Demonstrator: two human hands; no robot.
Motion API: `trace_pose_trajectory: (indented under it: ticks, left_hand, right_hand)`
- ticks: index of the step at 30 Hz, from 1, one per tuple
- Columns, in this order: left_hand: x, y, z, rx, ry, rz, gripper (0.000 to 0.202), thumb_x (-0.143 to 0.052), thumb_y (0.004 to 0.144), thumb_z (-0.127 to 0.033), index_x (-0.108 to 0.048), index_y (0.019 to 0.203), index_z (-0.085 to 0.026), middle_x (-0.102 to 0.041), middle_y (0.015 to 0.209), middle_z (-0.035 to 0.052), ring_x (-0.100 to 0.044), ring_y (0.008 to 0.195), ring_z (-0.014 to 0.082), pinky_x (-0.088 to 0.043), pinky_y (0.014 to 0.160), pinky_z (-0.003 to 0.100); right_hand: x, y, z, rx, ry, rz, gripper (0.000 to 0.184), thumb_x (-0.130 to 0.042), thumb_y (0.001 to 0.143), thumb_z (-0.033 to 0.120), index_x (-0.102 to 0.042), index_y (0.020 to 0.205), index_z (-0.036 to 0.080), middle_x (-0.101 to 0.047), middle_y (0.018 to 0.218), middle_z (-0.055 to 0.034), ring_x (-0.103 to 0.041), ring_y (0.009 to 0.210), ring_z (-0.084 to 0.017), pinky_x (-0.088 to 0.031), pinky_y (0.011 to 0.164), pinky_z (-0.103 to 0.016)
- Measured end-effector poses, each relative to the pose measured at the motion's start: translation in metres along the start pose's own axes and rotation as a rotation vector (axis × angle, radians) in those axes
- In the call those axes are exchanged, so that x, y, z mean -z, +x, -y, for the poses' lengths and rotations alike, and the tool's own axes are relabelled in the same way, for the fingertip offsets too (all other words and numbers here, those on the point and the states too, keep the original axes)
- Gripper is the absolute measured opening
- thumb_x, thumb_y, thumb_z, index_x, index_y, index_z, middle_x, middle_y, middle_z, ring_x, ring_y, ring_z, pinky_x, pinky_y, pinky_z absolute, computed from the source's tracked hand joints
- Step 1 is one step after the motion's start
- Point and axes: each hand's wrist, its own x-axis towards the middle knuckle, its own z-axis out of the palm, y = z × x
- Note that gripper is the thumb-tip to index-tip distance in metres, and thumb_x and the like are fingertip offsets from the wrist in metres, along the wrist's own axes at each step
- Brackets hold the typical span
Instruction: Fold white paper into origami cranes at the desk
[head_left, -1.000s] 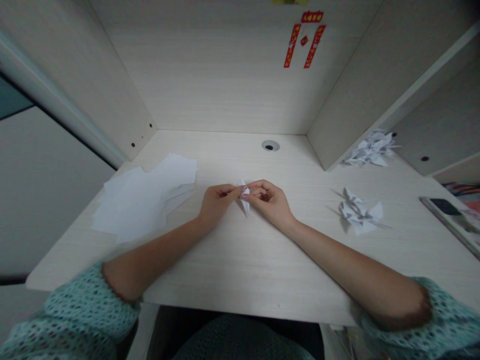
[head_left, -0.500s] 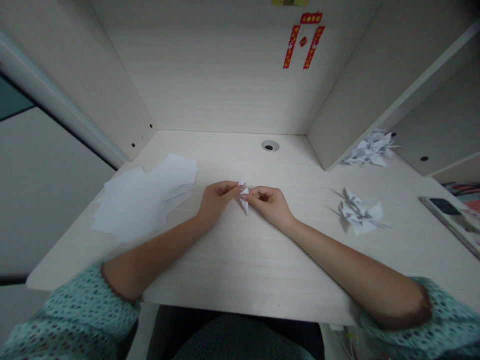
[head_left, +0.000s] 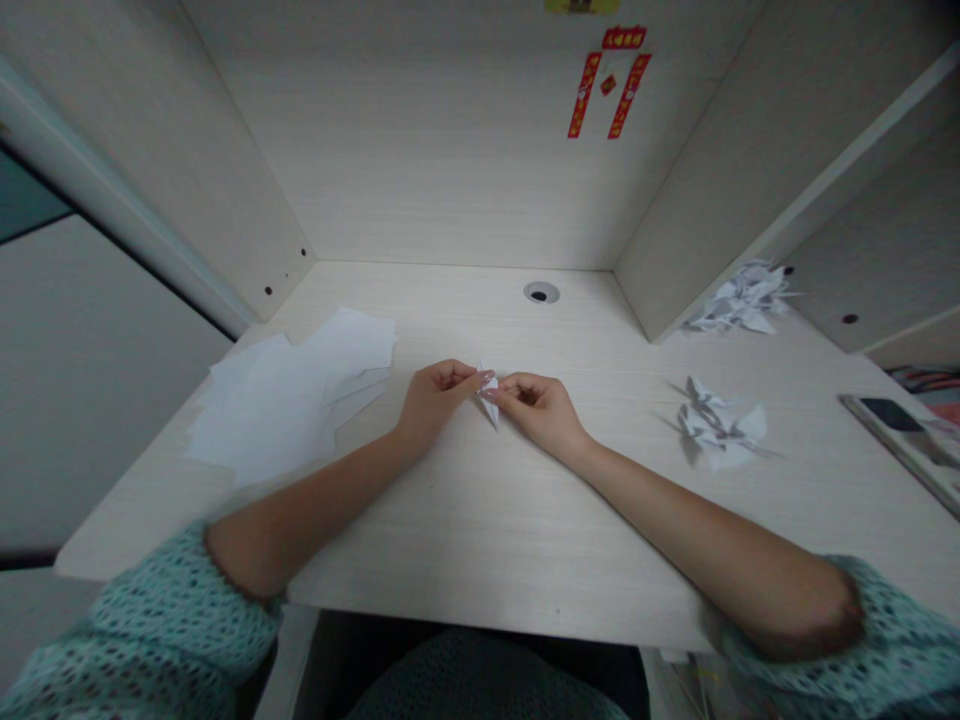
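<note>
I'm pinching a slim, pointed, folded white paper piece (head_left: 492, 412) between my left fingers (head_left: 466, 385) and right fingers (head_left: 511, 402) — mid-way across the pale wood-grain table (head_left: 450, 530) — while flat white paper sheets (head_left: 274, 405) are lying left, folded white paper shapes (head_left: 716, 428) sitting right.

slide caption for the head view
Left hand and right hand pinch a folded white paper, loose sheets lying to the left.

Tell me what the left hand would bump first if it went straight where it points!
Probably the right hand, just across the folded paper both pinch; whether the hands touch is unclear.
</note>
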Motion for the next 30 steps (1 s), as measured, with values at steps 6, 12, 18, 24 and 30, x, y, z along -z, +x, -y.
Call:
trace_pose_trajectory:
  ticks: [6,12,18,24,30]
  left_hand:
    - [0.0010,-0.0002,0.0047,-0.039,0.032,0.030,0.034,-0.070,0.070,-0.046,-0.074,0.086,-0.016,-0.074,0.086,0.0044,-0.065,0.078,0.0172,-0.047,0.073,0.027]
    - [0.0012,-0.0020,0.0036,-0.065,0.005,0.009,0.030,-0.071,0.070,-0.046,-0.075,0.078,-0.018,-0.074,0.085,0.0043,-0.065,0.080,0.0175,-0.047,0.077,0.028]
    - [0.0003,-0.0019,0.0029,-0.063,0.023,-0.016,0.032,-0.070,0.070,-0.048,-0.072,0.071,-0.016,-0.070,0.073,0.0022,-0.060,0.069,0.0141,-0.045,0.067,0.026]
    - [0.0006,-0.0025,0.0036,-0.067,0.013,0.020,0.034,-0.068,0.070,-0.050,-0.067,0.064,-0.016,-0.066,0.066,0.0016,-0.058,0.066,0.0132,-0.044,0.065,0.025]
    - [0.0017,-0.0005,0.0036,-0.095,-0.038,0.007,0.031,-0.068,0.072,-0.046,-0.065,0.065,-0.016,-0.069,0.074,0.0025,-0.061,0.075,0.0150,-0.045,0.071,0.026]
  right_hand:
    - [0.0015,-0.0001,-0.0028,0.061,-0.084,0.032,0.034,-0.065,0.075,0.051,-0.061,0.070,0.017,-0.051,0.057,0.0023,-0.040,0.053,-0.010,-0.032,0.050,-0.024]
    - [0.0011,0.0000,-0.0011,0.063,-0.099,0.010,0.033,-0.064,0.076,0.050,-0.060,0.071,0.018,-0.051,0.059,0.0020,-0.041,0.054,-0.010,-0.033,0.052,-0.025]
    - [-0.0001,-0.0009,0.0030,0.056,-0.073,0.068,0.036,-0.065,0.074,0.051,-0.057,0.061,0.018,-0.045,0.054,0.0038,-0.036,0.050,-0.009,-0.028,0.048,-0.024]
    - [0.0000,-0.0022,0.0047,0.005,-0.044,0.065,0.038,-0.068,0.071,0.053,-0.062,0.060,0.017,-0.051,0.051,0.0029,-0.036,0.046,-0.008,-0.024,0.044,-0.024]
    - [-0.0002,-0.0016,0.0050,0.013,0.042,0.009,0.031,-0.069,0.072,0.047,-0.068,0.070,0.017,-0.065,0.060,-0.0013,-0.052,0.052,-0.011,-0.037,0.050,-0.024]
